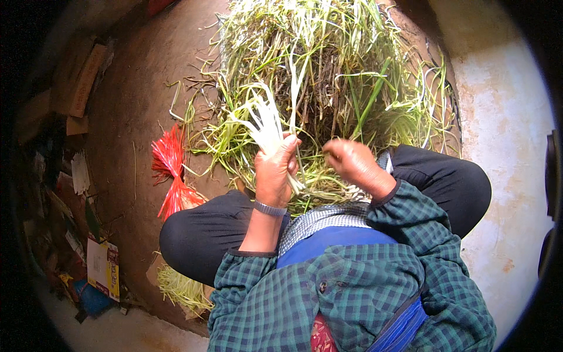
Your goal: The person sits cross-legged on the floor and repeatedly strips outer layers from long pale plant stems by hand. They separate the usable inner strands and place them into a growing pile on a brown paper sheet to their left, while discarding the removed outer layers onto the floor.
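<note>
Upright in my left hand (274, 176) is a bunch of white, chive-like stalks (265, 126), its pale tips fanning out above the thumb. The lower ends poke out beneath my fist. To the right, apart from the bunch, my right hand (358, 165) is held up with its fingers curled in. The fingertips are slightly blurred, and whatever they may pinch does not show. Beyond both hands rises a big heap of yellow-green stalks (328, 35) with brown, dirty ends in its middle. Loose stalks also lie below my hands, between my legs.
A tied bundle of red plastic strips (175, 176) lies beside my left knee. Behind that knee is a pile of pale stalks (183, 288). Cardboard (88, 79) and a yellow-and-white box (103, 267) are at the far left. A whitish wall (498, 117) stands close on the right.
</note>
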### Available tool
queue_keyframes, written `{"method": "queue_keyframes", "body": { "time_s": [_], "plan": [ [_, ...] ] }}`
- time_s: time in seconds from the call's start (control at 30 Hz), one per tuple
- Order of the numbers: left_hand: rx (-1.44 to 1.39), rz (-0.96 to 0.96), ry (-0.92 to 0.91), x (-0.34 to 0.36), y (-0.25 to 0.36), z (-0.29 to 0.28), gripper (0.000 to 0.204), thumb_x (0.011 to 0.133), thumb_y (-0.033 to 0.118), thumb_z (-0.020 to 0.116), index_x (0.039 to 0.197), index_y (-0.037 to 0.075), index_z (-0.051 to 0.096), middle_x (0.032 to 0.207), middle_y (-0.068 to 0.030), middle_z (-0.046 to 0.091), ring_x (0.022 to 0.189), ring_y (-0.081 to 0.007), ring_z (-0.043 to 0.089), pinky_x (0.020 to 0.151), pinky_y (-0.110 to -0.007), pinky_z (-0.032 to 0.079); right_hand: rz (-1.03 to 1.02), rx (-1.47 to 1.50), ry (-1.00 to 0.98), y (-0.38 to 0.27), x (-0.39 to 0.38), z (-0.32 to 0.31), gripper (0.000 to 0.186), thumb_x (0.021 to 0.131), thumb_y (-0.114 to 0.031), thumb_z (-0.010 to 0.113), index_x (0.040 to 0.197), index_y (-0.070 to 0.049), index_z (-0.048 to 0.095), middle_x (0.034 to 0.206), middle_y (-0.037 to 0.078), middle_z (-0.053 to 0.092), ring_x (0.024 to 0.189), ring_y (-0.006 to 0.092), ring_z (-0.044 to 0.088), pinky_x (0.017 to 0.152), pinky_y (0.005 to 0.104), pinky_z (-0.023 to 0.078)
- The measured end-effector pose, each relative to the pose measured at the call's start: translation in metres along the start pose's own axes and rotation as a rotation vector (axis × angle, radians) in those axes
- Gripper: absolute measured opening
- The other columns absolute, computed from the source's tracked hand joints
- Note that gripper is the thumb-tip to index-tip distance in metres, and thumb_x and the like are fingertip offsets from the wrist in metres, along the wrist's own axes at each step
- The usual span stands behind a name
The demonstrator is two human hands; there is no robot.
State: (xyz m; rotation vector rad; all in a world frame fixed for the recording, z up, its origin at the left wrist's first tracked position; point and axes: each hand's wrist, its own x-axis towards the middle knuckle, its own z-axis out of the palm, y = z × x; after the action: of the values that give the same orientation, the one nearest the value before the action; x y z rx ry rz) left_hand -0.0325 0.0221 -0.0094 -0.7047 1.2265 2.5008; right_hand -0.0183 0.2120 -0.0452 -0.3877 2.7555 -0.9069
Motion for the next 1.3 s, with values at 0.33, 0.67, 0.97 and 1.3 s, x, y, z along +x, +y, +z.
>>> {"method": "queue_keyframes", "body": {
  "time_s": [0.33,0.67,0.97,1.3],
  "plan": [
    [0.029,-0.018,0.032,-0.006,-0.011,0.004,0.016,0.087,0.007,0.067,0.101,0.004,0.061,0.073,0.0024,0.059,0.048,-0.004,0.044,0.043,-0.019,0.033,0.367,1.179,0.136,-0.052,0.037,-0.016,0.017,0.092,-0.02,0.064,0.095,-0.003,0.066,0.07,-0.004,0.061,0.054,0.0024,0.051,0.048,0.0179,0.039],
    [0.337,0.074,0.245,0.018,-0.016,-0.034,0.017,0.089,0.011,0.065,0.104,0.004,0.06,0.079,-0.0041,0.065,0.047,-0.0048,0.042,0.041,-0.02,0.033,0.114,1.103,0.56,-0.032,0.026,-0.111,0.019,0.098,-0.019,0.053,0.103,-0.004,0.063,0.103,0.008,0.066,0.07,0.007,0.052,0.06,0.0188,0.043],
    [0.148,0.281,0.222,0.007,0.0,-0.025,0.02,0.09,0.012,0.065,0.109,0.005,0.064,0.082,-0.0006,0.065,0.048,-0.0019,0.044,0.04,-0.017,0.032,0.189,1.322,0.447,-0.03,0.029,-0.106,0.022,0.097,-0.024,0.054,0.104,-0.004,0.061,0.099,0.009,0.068,0.075,0.0099,0.062,0.066,0.0231,0.05],
    [0.402,0.075,-0.106,-0.009,-0.014,0.001,0.019,0.091,0.01,0.064,0.108,0.002,0.064,0.087,-0.0061,0.071,0.06,-0.0033,0.052,0.052,-0.017,0.04,0.224,1.462,0.257,-0.046,0.073,-0.053,0.032,0.093,-0.027,0.06,0.11,0.0,0.059,0.089,0.006,0.065,0.069,0.0107,0.063,0.058,0.0219,0.05]
  ]
}}
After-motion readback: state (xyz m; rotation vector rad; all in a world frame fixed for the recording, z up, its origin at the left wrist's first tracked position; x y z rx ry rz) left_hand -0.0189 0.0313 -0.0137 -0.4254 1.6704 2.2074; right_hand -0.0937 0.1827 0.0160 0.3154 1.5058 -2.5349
